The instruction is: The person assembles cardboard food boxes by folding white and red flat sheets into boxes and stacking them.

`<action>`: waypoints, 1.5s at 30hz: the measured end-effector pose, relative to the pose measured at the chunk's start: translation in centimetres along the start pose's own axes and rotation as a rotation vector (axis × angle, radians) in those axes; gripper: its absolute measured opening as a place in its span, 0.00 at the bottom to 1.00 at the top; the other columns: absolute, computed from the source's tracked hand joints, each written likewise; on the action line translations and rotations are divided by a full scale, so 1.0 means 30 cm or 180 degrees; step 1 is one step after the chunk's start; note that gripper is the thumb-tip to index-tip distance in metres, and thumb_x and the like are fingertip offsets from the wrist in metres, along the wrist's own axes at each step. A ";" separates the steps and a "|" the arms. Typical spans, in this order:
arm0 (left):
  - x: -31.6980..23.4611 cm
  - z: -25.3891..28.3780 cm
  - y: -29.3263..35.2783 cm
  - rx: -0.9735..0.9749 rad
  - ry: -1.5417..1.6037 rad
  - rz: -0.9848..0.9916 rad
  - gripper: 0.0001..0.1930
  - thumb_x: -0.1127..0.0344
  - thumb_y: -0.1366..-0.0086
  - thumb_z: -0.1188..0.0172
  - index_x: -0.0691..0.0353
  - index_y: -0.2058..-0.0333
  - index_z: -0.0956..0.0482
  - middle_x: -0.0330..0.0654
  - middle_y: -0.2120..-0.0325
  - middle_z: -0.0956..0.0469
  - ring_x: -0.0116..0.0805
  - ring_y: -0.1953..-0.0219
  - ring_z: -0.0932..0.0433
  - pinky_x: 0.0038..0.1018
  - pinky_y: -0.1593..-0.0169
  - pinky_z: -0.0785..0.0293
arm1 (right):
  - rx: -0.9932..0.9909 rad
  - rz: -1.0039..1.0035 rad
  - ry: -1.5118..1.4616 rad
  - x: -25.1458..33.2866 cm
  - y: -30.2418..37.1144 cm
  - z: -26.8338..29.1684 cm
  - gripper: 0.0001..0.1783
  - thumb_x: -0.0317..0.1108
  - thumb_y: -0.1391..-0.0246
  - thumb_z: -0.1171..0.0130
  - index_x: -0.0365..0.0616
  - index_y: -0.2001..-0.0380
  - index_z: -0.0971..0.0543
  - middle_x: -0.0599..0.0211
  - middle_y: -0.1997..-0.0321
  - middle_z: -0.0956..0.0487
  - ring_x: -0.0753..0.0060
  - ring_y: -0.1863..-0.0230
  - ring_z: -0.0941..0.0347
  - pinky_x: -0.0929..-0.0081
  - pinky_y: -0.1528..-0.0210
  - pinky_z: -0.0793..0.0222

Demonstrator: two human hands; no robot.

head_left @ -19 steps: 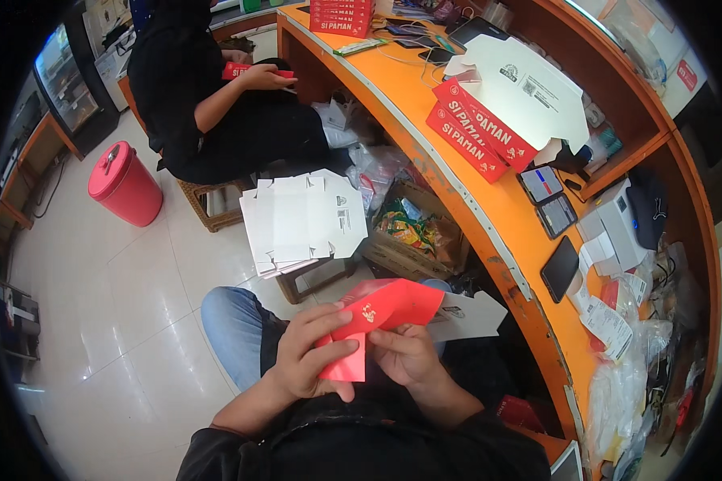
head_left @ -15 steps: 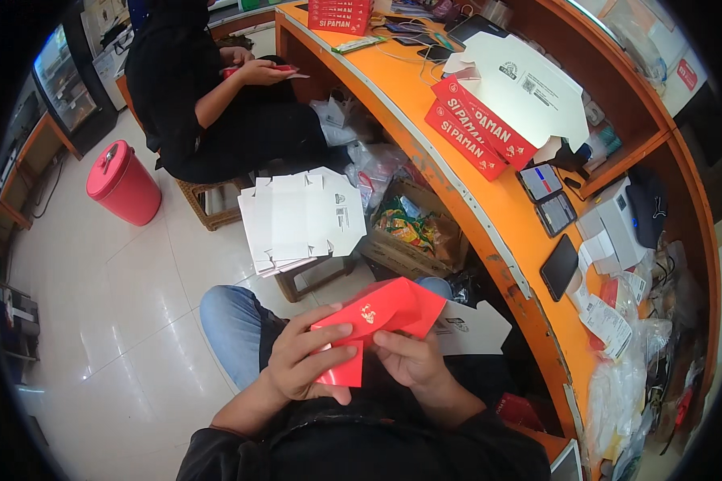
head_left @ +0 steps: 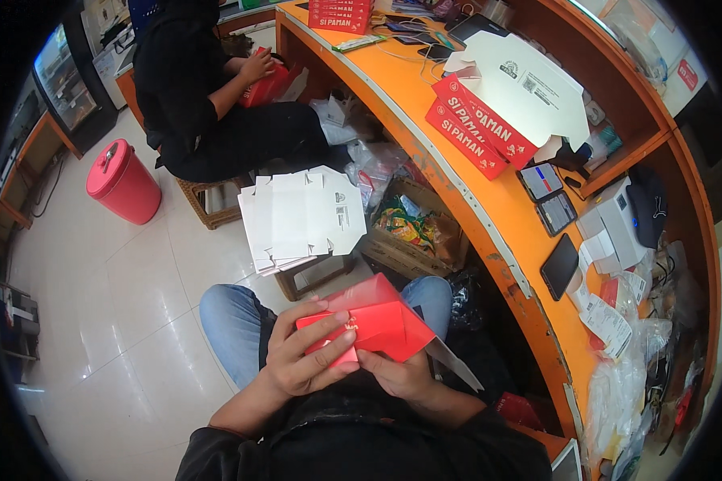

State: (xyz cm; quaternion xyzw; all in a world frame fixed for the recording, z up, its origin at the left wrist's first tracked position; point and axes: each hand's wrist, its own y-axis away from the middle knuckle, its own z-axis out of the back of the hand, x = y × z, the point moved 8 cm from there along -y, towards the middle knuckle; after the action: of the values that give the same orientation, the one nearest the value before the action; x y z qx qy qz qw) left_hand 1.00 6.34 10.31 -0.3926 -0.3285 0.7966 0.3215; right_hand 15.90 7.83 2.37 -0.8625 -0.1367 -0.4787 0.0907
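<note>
Above my lap I hold a partly folded red cardboard box [head_left: 389, 327], glossy red outside, with a pale flap edge hanging at its right end. My left hand [head_left: 301, 357] is closed around the box's left end, fingers across its front. At the lower edge, my right hand [head_left: 405, 377] grips the box from below, its thumb pressed near the left fingers; its other fingers are mostly hidden behind the cardboard. Beyond my knees, a stack of flat white box blanks [head_left: 297, 220] lies on a low stool [head_left: 305, 280].
A seated co-worker at upper left handles another red box [head_left: 266, 86]. On the curved orange counter [head_left: 449, 172] lie red boxes [head_left: 477, 132], a white blank [head_left: 525, 84], phones [head_left: 559, 267] and a label printer [head_left: 618, 220]. A pink bin [head_left: 128, 188] stands on the floor.
The box in my hands has turned, its right side now angled down and a panel standing up behind. My right hand has shifted slightly left and down. The co-worker's red box is now raised and unfolded.
</note>
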 end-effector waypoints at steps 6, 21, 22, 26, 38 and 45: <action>0.118 -0.053 0.011 0.0244 0.1539 0.0836 0.22 0.67 0.40 0.32 0.59 0.46 0.20 0.59 0.46 0.24 0.56 0.47 0.23 0.38 0.46 0.25 | 0.0607 0.0832 0.2457 0.084 -0.002 -0.063 0.19 0.23 0.40 0.40 0.39 0.46 0.27 0.61 0.49 0.22 0.70 0.51 0.25 0.71 0.49 0.28; 0.131 -0.054 0.032 0.0794 0.0296 0.0336 0.23 0.71 0.47 0.27 0.58 0.50 0.17 0.54 0.54 0.18 0.44 0.60 0.15 0.32 0.59 0.17 | -0.0816 -0.0380 0.1392 0.171 -0.048 0.177 0.07 0.30 0.40 0.37 0.36 0.67 0.19 0.68 0.74 0.20 0.80 0.80 0.25 0.81 0.79 0.31; 0.121 -0.057 0.028 0.0791 0.0287 0.0338 0.23 0.71 0.47 0.27 0.58 0.50 0.17 0.54 0.54 0.18 0.44 0.60 0.15 0.32 0.59 0.17 | -0.0564 0.0005 0.2153 0.175 -0.060 0.173 0.06 0.31 0.41 0.36 0.38 0.68 0.18 0.67 0.74 0.20 0.76 0.80 0.25 0.76 0.77 0.30; 0.108 -0.049 0.032 0.0165 0.0168 0.0717 0.21 0.71 0.47 0.27 0.60 0.52 0.16 0.53 0.59 0.16 0.40 0.69 0.14 0.27 0.66 0.17 | -0.0198 0.1206 0.3514 0.188 -0.072 0.051 0.05 0.31 0.46 0.34 0.42 0.73 0.18 0.63 0.73 0.19 0.63 0.76 0.24 0.65 0.71 0.31; 0.196 -0.089 0.115 -0.0532 0.0674 0.2044 0.12 0.73 0.40 0.32 0.67 0.56 0.15 0.51 0.71 0.15 0.29 0.69 0.15 0.25 0.59 0.19 | -0.0062 0.1583 0.3349 0.172 -0.111 -0.041 0.16 0.39 0.51 0.27 0.42 0.62 0.18 0.58 0.60 0.19 0.54 0.57 0.22 0.64 0.57 0.27; 0.614 -0.149 0.314 -0.1305 0.2807 0.3860 0.22 0.57 0.30 0.42 0.70 0.47 0.21 0.47 0.56 0.16 0.31 0.65 0.16 0.24 0.67 0.21 | 0.1319 0.1524 0.6119 0.192 -0.166 0.019 0.13 0.44 0.52 0.30 0.48 0.72 0.19 0.71 0.64 0.20 0.58 0.40 0.29 0.22 0.30 0.63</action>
State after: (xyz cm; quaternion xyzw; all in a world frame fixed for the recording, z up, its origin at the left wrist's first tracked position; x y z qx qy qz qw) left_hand -6.59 16.28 -6.76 -0.8360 -0.0388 0.5267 -0.1486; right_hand 17.64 13.57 7.09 -0.0835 0.0904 -0.9065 0.4039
